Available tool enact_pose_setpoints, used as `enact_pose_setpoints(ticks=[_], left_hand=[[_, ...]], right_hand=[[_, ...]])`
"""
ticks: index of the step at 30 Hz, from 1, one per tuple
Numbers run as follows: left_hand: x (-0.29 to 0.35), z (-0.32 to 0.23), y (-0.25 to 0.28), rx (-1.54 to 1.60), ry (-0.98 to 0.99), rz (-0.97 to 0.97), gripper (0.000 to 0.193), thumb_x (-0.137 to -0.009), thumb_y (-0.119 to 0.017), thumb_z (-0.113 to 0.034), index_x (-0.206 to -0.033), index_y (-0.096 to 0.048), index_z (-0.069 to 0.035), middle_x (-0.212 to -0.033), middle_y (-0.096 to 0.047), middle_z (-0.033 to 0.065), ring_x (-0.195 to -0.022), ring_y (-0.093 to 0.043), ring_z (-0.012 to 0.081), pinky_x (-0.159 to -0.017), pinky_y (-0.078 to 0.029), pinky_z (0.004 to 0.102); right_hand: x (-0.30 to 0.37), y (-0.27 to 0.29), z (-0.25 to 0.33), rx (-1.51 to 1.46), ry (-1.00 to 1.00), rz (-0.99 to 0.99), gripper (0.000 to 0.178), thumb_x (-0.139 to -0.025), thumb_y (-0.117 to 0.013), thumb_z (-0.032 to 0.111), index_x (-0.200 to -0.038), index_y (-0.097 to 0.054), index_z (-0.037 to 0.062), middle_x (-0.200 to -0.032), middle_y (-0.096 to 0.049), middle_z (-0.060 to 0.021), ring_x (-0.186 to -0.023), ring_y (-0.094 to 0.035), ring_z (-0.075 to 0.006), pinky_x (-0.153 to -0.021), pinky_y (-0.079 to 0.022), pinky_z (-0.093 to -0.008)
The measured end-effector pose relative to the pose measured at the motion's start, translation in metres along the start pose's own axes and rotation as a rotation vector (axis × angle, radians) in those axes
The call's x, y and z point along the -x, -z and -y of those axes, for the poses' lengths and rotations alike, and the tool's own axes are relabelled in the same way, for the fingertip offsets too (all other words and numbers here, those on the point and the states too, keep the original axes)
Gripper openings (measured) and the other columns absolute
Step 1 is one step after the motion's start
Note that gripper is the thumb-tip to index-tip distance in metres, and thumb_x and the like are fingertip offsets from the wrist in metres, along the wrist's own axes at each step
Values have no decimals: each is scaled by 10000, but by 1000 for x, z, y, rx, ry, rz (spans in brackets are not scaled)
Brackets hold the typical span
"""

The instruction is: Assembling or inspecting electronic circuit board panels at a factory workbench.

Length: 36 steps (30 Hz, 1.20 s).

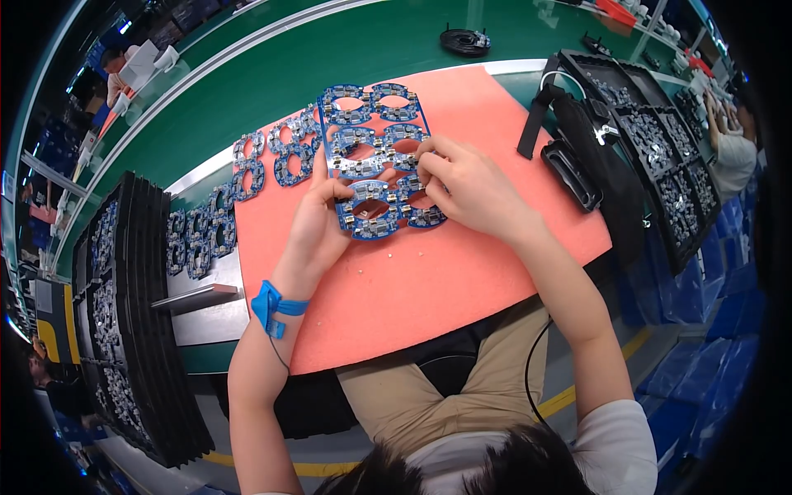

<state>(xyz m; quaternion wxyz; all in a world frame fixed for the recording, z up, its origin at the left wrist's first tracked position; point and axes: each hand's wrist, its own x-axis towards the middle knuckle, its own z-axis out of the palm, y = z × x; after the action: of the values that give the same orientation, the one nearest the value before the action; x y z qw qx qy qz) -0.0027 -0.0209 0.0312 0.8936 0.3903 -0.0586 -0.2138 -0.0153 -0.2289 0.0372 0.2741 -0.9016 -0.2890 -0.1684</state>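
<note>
Circuit-board panel (356, 170), seemingly in one piece, is above the orange mat (412, 305), gripped by the left hand (320, 221), its right edge pinched by the right hand (474, 186). Figure-eight boards (290, 167) lie toward the mat's left; finished or waiting, I can't tell.

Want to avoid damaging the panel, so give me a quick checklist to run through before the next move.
1. Left hand steadying the panel: ok, it holds the lower left side.
2. Right hand firm on the panel: cannot tell; its fingers are at the right edge, but their grip is partly hidden.
3. Wrist strap worn: ok, on the left wrist.
4. Strap's cord grounded: cannot tell; its far end is out of sight.
5. Mat free of bits: not ok, a few small bits lie in front of the panel.
</note>
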Motion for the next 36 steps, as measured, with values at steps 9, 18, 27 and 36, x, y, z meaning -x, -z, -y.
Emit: enact_pose_setpoints(ticks=[9, 18, 27, 36], left_hand=[[0, 1, 0, -4, -10, 40, 782, -726, -270, 87, -1428, -100, -213, -1330, -351, 202, -1145, -495, 381, -885, -498, 496], [1, -2, -5, -19, 16, 19, 771, -722, -271, 81, -1420, -93, -195, -1300, -380, 207, -1116, -520, 362, -881, -512, 489], [0, 0, 1, 40, 4, 12, 643, -778, -304, 40, -1383, -197, -151, -1297, -412, 197, -1151, -491, 358, -914, -453, 559], [4, 0, -3, 194, 57, -49, 671, -788, -272, 13, -1402, -171, -235, -1278, -451, 212, -1137, -515, 333, -859, -463, 460]], right_hand=[[1, 1, -2, -171, -2, 35, 94, -719, -533, -43, -807, -561, -21, -1011, -573, -109, -891, -596, -278, -730, -489, -388], [-1, 6, 3, -192, -116, 2, 47, -716, -538, -36, -700, -572, -8, -1005, -593, -103, -844, -628, -243, -689, -510, -358], [0, 0, -1, -251, -22, -19, 59, -715, -545, -33, -717, -597, -5, -976, -590, -104, -863, -611, -255, -704, -496, -367], [0, 11, -4, -255, -13, -85, 106, -727, -543, -28, -788, -624, 5, -996, -569, -93, -900, -578, -226, -758, -472, -316]])
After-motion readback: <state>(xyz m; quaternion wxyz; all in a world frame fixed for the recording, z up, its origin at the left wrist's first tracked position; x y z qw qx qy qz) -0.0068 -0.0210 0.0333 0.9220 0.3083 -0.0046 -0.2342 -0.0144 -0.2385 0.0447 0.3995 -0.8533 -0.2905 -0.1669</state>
